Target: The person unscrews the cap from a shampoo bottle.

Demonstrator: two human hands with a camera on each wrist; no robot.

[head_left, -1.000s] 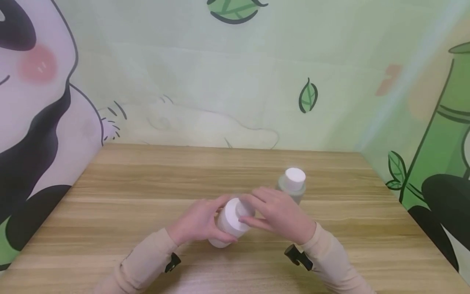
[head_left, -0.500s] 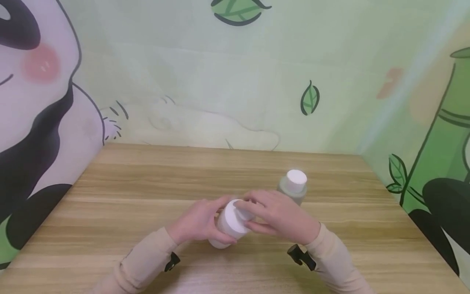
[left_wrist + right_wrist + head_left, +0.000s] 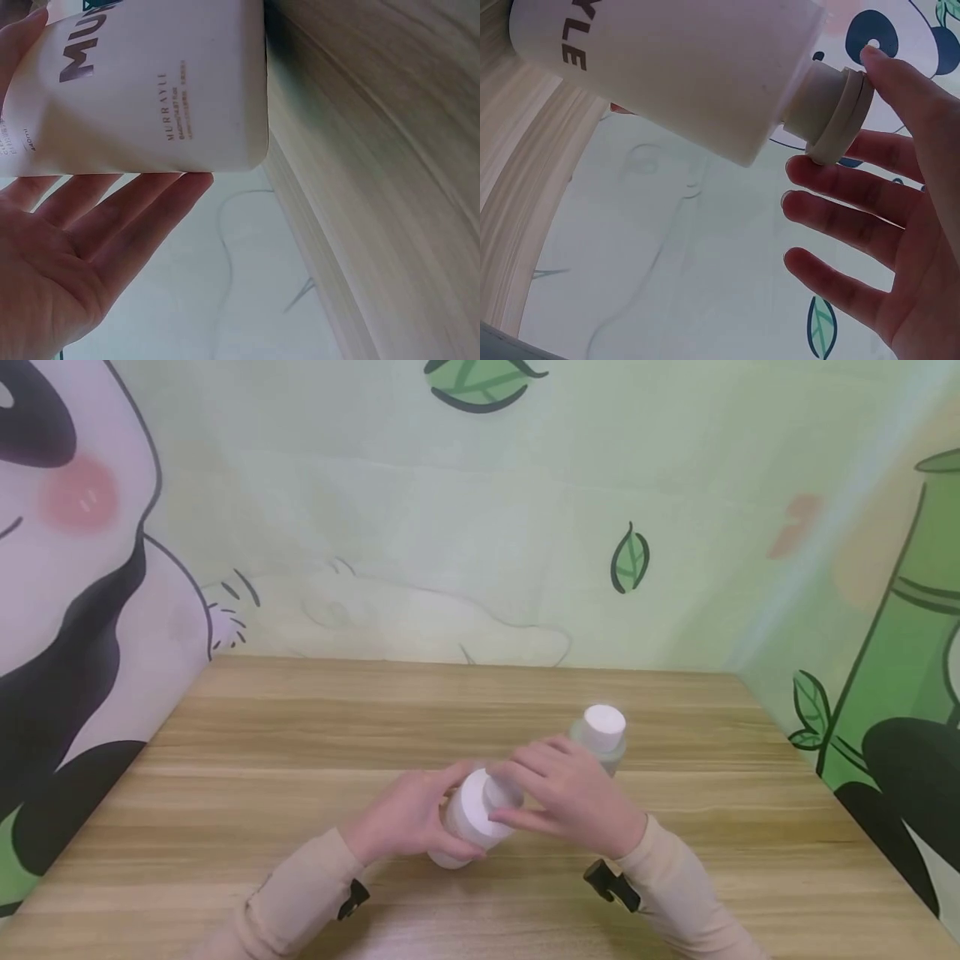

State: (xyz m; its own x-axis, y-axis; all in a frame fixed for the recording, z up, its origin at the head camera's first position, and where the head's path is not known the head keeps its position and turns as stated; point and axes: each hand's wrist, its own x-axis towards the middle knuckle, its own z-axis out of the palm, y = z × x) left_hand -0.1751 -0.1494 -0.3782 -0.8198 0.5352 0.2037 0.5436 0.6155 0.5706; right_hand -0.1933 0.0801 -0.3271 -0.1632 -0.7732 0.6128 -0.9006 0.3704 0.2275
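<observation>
A white bottle [image 3: 469, 810] with dark lettering tilts toward the right in the head view, its lower edge close over the tabletop. My left hand [image 3: 401, 817] holds it round the body, fingers on the far side and thumb on the near side. At its top, my right hand [image 3: 570, 793] pinches the pale round cap [image 3: 841, 118] between thumb and fingers. The cap sits on the bottle's neck [image 3: 810, 101] in the right wrist view. Printed text shows on the bottle's side [image 3: 150, 97] in the left wrist view.
A second bottle, greenish with a white cap [image 3: 604, 725], stands upright just behind my right hand, partly hidden by it. The wooden table [image 3: 300, 718] ends at a wall cloth [image 3: 375, 527] painted with a panda and leaves.
Around the cap, my right hand's fingers have shifted: they turned half a second ago and are now back near their first position. My left hand and the bottle have stayed nearly still.
</observation>
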